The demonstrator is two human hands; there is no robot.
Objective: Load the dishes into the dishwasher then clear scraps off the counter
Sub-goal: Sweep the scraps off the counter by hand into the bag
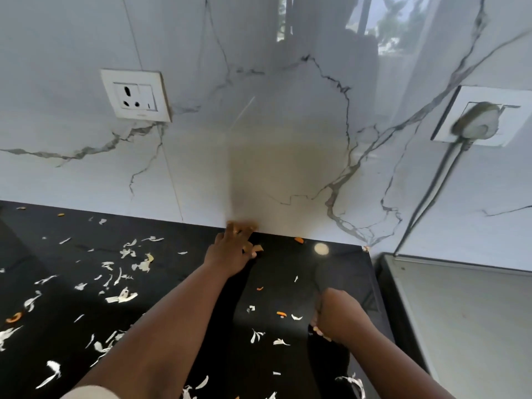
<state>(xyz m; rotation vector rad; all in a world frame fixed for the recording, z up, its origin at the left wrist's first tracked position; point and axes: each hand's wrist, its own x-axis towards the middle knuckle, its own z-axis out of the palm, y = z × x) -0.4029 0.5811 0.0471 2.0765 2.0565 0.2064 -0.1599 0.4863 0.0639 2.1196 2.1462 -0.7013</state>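
A big white marble wall with thin dark cracks fills the back. A white socket sits on the wall. Far to the right of the socket is a second socket with a plug and grey cord. Below the socket is a shiny black countertop. A window reflection shines up above, to the right.

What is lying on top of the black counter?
White and orange scraps lie scattered on the black counter, most on its left side. The left hand reaches to the wall; the right hand is curled. Anything under the hands and arms is hidden.
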